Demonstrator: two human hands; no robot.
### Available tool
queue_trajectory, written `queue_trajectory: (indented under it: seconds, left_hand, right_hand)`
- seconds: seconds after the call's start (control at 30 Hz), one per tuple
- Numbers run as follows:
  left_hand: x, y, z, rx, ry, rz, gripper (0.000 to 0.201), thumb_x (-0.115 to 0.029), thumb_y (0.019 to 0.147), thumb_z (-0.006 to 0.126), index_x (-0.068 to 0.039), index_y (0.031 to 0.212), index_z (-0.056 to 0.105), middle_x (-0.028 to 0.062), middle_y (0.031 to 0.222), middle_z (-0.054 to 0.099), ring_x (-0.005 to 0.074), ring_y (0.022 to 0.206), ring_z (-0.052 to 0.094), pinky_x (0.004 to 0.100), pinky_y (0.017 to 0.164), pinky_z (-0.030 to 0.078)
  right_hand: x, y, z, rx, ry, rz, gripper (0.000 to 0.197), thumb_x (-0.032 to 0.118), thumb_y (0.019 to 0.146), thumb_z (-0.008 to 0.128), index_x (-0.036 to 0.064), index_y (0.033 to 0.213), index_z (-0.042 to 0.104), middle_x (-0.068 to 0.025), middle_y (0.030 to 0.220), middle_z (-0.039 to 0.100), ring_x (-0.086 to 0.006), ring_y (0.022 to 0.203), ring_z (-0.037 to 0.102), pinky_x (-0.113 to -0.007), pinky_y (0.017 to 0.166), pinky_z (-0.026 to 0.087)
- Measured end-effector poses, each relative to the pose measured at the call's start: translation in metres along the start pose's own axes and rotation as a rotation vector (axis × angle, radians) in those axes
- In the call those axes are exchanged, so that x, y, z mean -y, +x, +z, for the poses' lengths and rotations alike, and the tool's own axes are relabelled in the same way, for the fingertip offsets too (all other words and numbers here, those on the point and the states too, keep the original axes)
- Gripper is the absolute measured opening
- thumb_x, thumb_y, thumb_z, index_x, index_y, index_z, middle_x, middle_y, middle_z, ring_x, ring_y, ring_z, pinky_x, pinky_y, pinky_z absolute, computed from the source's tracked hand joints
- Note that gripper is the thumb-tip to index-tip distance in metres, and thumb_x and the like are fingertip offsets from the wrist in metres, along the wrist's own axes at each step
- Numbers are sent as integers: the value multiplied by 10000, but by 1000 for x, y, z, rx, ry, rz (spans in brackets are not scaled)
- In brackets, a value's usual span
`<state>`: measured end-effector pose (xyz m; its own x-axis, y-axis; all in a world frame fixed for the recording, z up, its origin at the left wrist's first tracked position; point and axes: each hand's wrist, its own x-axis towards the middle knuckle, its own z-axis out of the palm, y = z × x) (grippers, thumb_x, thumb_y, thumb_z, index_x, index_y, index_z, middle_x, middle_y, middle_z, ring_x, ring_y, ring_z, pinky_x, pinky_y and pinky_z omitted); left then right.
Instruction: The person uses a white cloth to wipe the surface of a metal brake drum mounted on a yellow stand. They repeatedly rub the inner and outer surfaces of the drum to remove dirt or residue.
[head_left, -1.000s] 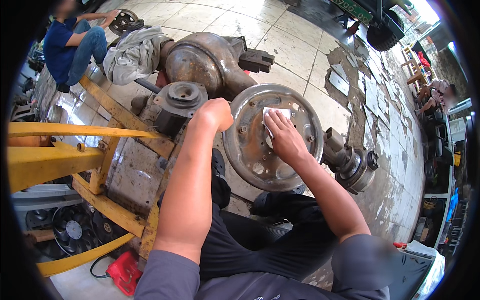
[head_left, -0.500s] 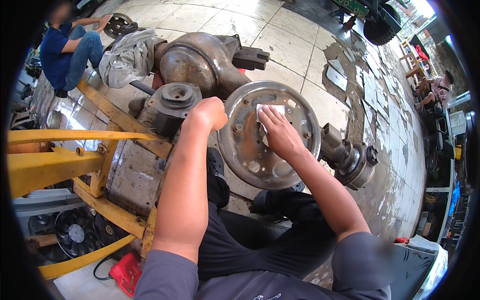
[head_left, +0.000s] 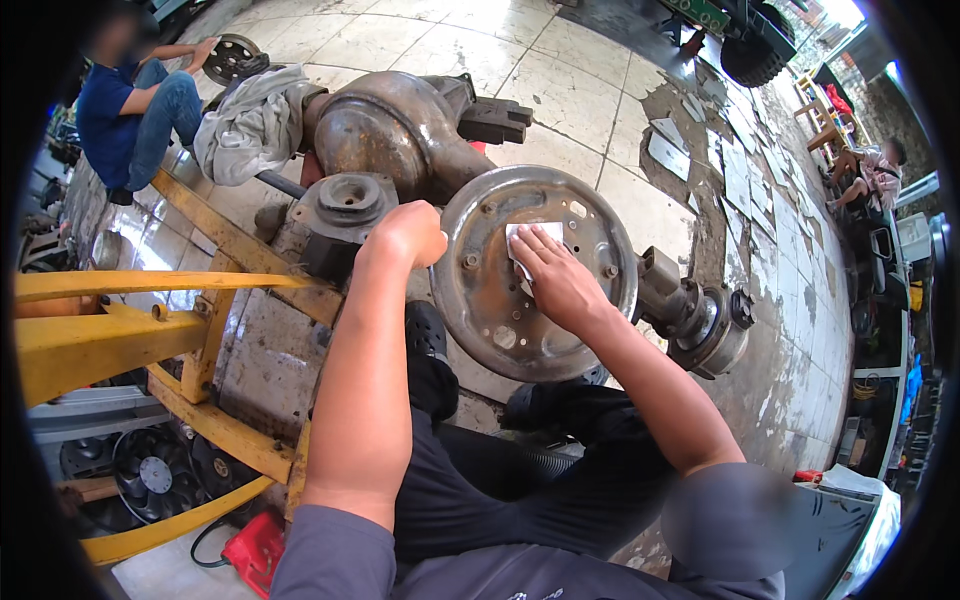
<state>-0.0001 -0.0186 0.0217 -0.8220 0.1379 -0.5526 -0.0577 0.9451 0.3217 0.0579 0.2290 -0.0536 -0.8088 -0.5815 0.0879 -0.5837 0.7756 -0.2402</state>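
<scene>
A round rusty brake backing plate (head_left: 560, 350) with a raised rim, bolts and several holes stands tilted in front of me. My left hand (head_left: 413, 232) is closed at its left rim, with the fingertips mostly hidden behind the edge. On the plate's face, my right hand (head_left: 553, 277) presses a small white sheet (head_left: 553, 229), which looks like paper or cloth, under flat fingers held together. The sheet lies just above the plate's centre, and the hand covers much of it. Behind the plate sits a large brown axle housing (head_left: 370, 135).
Left of me is a yellow metal frame (head_left: 120, 345), with a block-shaped mount (head_left: 350, 215) near my left wrist. A hub (head_left: 710, 330) sticks out right of the plate. A grey cloth (head_left: 250, 130) drapes the axle. Another person (head_left: 130, 110) sits at far left.
My right hand and the white sheet have slid slightly down the plate toward its centre. The left hand stays at the rim. The whole view has shifted a little.
</scene>
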Motion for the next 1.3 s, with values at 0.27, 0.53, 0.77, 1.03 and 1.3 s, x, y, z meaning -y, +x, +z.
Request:
queue_trajectory:
  seconds: [0.27, 0.53, 0.77, 1.03, 1.3]
  left_hand:
    - [-1, -2, -2, -8, -28, -37, 321, -261, 952, 603, -20, 1140, 703, 220, 1218, 666, 378, 1178, 610, 448, 1010, 477]
    - [-3, -3, -4, -14, -9, -6, 311, -216, 927, 594, -20, 1142, 705, 229, 1210, 667, 386, 1167, 618, 448, 988, 495]
    - [0, -1, 1, -47, -31, 14, 308, -109, 867, 570, -3, 1116, 717, 249, 1196, 665, 400, 1129, 641, 462, 949, 528]
    - [4, 5, 4, -52, -23, -3, 305, -111, 868, 577, -13, 1118, 721, 232, 1194, 674, 408, 1122, 645, 459, 947, 532]
    - [-2, 1, 2, -38, -26, -29, 302, -95, 873, 571, -18, 1123, 722, 228, 1186, 679, 390, 1119, 653, 455, 935, 539]
  right_hand:
    - [3, 4, -5, 26, 20, 36, 559, -3, 892, 557, 2, 1442, 457, -209, 1524, 442, -349, 1452, 373, -437, 1197, 329]
    - [3, -1, -3, 49, 31, 38, 525, -11, 910, 490, -10, 1433, 451, -222, 1532, 426, -358, 1454, 373, -473, 1181, 348]
    - [7, 5, -2, -20, 39, 65, 508, 3, 912, 534, -4, 1418, 478, -223, 1498, 466, -373, 1430, 400, -444, 1173, 358]
    - [8, 7, -2, -29, 52, 57, 510, -7, 899, 507, -17, 1409, 479, -246, 1482, 477, -383, 1421, 413, -468, 1173, 353]
    - [1, 16, -9, -27, 52, 96, 486, -13, 913, 490, -17, 1398, 494, -231, 1486, 481, -360, 1424, 418, -446, 1187, 343]
